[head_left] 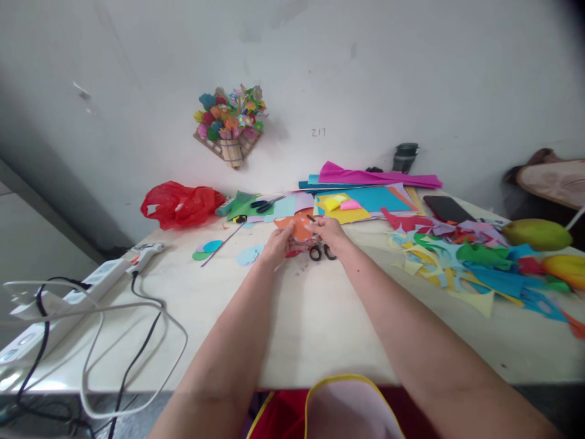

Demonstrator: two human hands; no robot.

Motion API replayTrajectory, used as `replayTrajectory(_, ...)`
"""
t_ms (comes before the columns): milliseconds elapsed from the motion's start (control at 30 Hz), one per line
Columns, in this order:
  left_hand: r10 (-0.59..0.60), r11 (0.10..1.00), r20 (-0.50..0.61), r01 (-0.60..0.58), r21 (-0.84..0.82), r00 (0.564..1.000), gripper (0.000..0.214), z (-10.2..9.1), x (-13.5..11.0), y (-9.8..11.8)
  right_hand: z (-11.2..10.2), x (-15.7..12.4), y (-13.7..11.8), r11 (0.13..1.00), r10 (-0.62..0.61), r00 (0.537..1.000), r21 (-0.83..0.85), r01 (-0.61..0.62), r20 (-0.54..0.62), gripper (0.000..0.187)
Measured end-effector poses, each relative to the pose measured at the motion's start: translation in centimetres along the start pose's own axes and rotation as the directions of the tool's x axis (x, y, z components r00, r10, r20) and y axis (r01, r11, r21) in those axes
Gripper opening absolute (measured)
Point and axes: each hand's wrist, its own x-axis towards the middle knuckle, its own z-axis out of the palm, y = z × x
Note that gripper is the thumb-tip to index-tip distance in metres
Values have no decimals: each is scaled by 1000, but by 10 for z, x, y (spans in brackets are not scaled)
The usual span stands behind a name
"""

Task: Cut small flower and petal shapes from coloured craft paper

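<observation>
My left hand [276, 246] pinches the lower left edge of a piece of orange paper [299, 224] just above the table. At the paper's right side, my right hand [329, 231] is closed around a thin dark pen-like stick [311, 218], whose exact kind is too small to make out. Directly below the hands lies a pair of scissors [315, 252] with black handle loops; the blades are hidden. Something red [292, 253] shows partly beneath my left fingers. Pale blue paper circles [249, 255] rest to the left of that hand.
Coloured paper scraps [461, 253] cover the right side, near a phone [448, 209] and a green mango-like fruit [535, 234]. Paper sheets [384, 204] lie behind my hands. A red plastic bag [183, 204] and second scissors [264, 205] sit back left; a power strip [68, 308] with cables lies left.
</observation>
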Motion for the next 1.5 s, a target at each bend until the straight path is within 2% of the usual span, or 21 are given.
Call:
replayTrajectory(200,-17,1000,-71,18,14,997,56,3,0,2,2,-2,-1,1000,22,1000,22,-22,-21,35)
replayTrajectory(367,-23,997,-72,27,66,997,53,7,-5,5,2,-3,-2,999,46,999,15,-46,-20,33)
replayTrajectory(600,-15,999,-99,18,32,995,57,7,-4,4,3,-3,-1,999,35,999,38,-35,-18,39)
replayTrajectory(933,31,995,-23,-29,93,999,37,0,-1,0,5,-1,3,996,68,998,62,-68,-7,32)
replayTrajectory(1067,59,992,-23,-56,110,998,38,-3,1,-2,5,-2,3,995,69,998,68,-70,12,28)
replayTrajectory(1267,103,985,-15,-100,144,995,46,-5,1,-2,1,-3,0,978,121,992,169,-125,34,33)
replayTrajectory(1400,128,981,10,-128,149,992,50,-5,0,-2,-2,-2,-2,971,165,985,168,-170,44,36)
replayTrajectory(1500,146,976,24,-148,157,989,51,-4,-1,-2,-4,-3,-3,973,151,986,167,-161,73,35)
